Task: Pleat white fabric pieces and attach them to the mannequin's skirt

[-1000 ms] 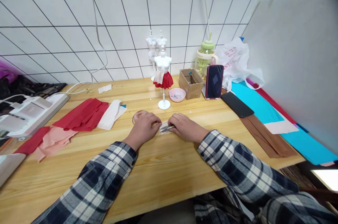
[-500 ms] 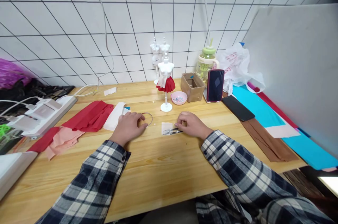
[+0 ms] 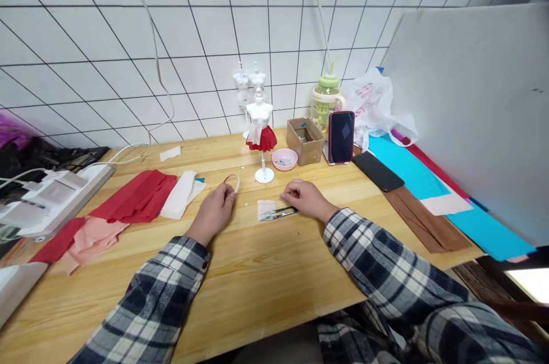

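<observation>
My left hand (image 3: 213, 212) pinches a thin curved band (image 3: 237, 183), white with a reddish stretch, between thumb and fingers. Across from it, my right hand (image 3: 307, 199) rests on the table with thumb and fingertips pressed together; anything in the pinch is too small to make out. Thread snips (image 3: 281, 213) lie just below those fingertips, their blades over a small pale fabric square (image 3: 264, 205). Behind the hands stands a miniature white dress form (image 3: 259, 112) wearing a red skirt (image 3: 266, 140), with a pale strip hanging over its front.
A pink bowl of beads (image 3: 284, 159), a cardboard box (image 3: 305, 141) and a propped phone (image 3: 341, 136) stand at the back. Red fabric (image 3: 135, 198) and a power strip (image 3: 55, 204) lie left. Brown cloth (image 3: 424, 221) and a black phone (image 3: 378, 171) lie right.
My left hand has closed on the band and tilted it up off the table. My right hand has moved slightly away from the snips, which stay on the table. The view has shifted a little.
</observation>
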A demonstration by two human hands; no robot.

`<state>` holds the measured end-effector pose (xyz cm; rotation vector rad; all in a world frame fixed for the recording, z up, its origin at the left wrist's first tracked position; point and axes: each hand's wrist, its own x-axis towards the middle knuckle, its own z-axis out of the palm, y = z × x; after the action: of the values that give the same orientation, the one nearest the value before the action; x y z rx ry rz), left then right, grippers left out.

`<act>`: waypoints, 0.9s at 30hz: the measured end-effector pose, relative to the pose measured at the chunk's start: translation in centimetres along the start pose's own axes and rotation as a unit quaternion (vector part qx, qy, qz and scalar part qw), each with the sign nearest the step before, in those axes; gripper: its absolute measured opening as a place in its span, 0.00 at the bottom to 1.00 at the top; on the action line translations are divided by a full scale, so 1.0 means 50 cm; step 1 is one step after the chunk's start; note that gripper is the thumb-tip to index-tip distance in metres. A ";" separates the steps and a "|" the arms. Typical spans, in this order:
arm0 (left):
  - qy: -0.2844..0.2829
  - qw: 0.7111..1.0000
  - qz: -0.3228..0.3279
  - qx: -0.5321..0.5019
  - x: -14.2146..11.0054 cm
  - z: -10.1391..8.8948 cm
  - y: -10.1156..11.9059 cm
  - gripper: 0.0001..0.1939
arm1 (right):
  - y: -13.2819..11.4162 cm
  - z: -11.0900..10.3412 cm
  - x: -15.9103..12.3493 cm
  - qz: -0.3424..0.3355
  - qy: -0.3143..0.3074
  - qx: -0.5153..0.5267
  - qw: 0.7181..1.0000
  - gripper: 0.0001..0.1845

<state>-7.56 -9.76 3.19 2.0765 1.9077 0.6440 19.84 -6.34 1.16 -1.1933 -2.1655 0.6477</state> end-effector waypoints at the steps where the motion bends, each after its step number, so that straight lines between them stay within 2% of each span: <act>1: 0.021 0.997 -0.018 -0.066 0.000 0.006 0.007 0.11 | -0.010 -0.001 0.000 -0.017 0.029 -0.004 0.999 0.08; 3: 0.056 0.985 -0.013 -0.163 -0.004 0.017 0.028 0.10 | -0.038 0.000 0.001 -0.068 0.079 -0.002 0.995 0.07; 6: 0.064 0.963 0.020 -0.261 -0.019 0.029 0.067 0.10 | -0.092 0.011 0.000 -0.141 0.116 0.049 0.982 0.19; 11: 0.000 0.928 0.035 -0.371 -0.048 0.044 0.104 0.12 | -0.148 0.028 -0.007 -0.185 0.134 0.146 0.963 0.23; 13: -0.032 0.924 0.043 -0.378 -0.056 0.047 0.108 0.14 | -0.151 0.027 -0.012 -0.174 0.134 0.174 0.960 0.23; 15: -0.038 0.926 0.055 -0.371 -0.061 0.048 0.108 0.13 | -0.146 0.024 -0.016 -0.152 0.166 0.186 0.956 0.22; 17: -0.012 0.931 0.066 -0.359 -0.063 0.047 0.107 0.11 | -0.140 0.021 -0.018 -0.136 0.211 0.180 0.951 0.19; 19: 0.017 0.936 0.072 -0.344 -0.063 0.046 0.106 0.10 | -0.135 0.020 -0.018 -0.131 0.227 0.167 0.951 0.15; 24: 0.063 0.950 0.066 -0.299 -0.064 0.050 0.111 0.12 | -0.132 0.023 -0.016 -0.155 0.159 0.159 0.962 0.16; 27: 0.073 0.956 0.083 -0.271 -0.070 0.055 0.117 0.14 | -0.133 0.025 -0.016 -0.167 0.141 0.163 0.962 0.16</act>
<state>-1.29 -13.56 3.00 1.8703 1.4081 1.2310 15.44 -10.41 4.40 -0.6790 -1.8695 0.6141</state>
